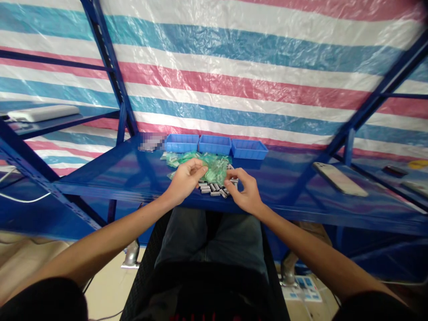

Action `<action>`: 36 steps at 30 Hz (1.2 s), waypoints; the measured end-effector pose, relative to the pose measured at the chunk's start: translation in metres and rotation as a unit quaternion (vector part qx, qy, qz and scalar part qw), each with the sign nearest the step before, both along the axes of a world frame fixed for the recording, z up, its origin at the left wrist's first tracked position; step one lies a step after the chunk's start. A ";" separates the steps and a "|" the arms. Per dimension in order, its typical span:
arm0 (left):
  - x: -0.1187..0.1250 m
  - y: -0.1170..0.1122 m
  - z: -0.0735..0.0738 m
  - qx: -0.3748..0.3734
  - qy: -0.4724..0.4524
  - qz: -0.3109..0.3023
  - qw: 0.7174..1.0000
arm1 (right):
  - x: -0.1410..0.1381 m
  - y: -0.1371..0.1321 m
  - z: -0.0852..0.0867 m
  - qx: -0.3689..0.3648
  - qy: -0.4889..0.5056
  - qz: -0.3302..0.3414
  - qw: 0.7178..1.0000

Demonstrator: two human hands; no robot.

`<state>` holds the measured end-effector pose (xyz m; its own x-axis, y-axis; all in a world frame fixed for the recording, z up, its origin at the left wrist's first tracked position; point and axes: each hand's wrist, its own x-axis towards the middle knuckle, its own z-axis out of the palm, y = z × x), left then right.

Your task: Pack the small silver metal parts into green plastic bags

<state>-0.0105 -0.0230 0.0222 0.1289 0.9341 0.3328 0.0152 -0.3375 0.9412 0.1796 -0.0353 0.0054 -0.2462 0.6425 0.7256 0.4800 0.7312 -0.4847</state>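
My left hand (186,179) pinches a small green transparent bag (216,171) between thumb and fingers, lifted just above the blue shelf (133,174). My right hand (244,189) is curled, its fingertips closed at the edge of a heap of small grey metal parts (214,188) lying on the shelf under the bag. Whether those fingers hold one of the parts is hidden. More green bags (180,158) lie in a loose pile just behind.
Three blue plastic bins (216,145) stand in a row at the back of the shelf against a striped tarp. A phone (339,179) lies on the shelf to the right. Blue rack uprights (110,67) rise at left and right. My lap is below.
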 end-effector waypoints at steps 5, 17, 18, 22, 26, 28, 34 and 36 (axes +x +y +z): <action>-0.001 0.000 -0.008 0.074 0.048 0.015 0.996 | -0.003 0.001 0.004 -0.013 0.032 0.003 0.999; -0.005 -0.017 -0.024 0.341 0.270 0.015 0.900 | 0.005 0.011 -0.001 -0.109 0.177 -0.020 0.978; -0.004 -0.020 -0.024 0.379 0.314 -0.014 0.870 | 0.007 0.013 -0.002 -0.106 0.184 -0.020 0.977; 0.002 -0.027 -0.026 0.461 0.456 -0.043 0.760 | 0.011 0.020 -0.006 -0.076 0.176 -0.050 0.980; 0.008 -0.029 -0.030 0.448 0.500 -0.008 0.742 | 0.015 0.022 -0.005 -0.060 0.157 -0.067 0.983; 0.008 -0.028 -0.031 0.441 0.506 -0.001 0.742 | 0.016 0.023 -0.004 -0.057 0.152 -0.072 0.984; 0.008 -0.026 -0.033 0.429 0.508 -0.018 0.747 | 0.015 0.025 -0.005 -0.063 0.149 -0.067 0.985; 0.010 -0.028 -0.034 0.434 0.510 -0.020 0.742 | 0.014 0.025 -0.005 -0.063 0.147 -0.064 0.985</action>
<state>-0.0010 -0.0506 -0.0123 0.7488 0.4135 0.5180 0.5446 -0.8293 -0.1254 0.1939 -0.0108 0.0000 0.0514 0.7448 0.6653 0.3889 0.5987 -0.7002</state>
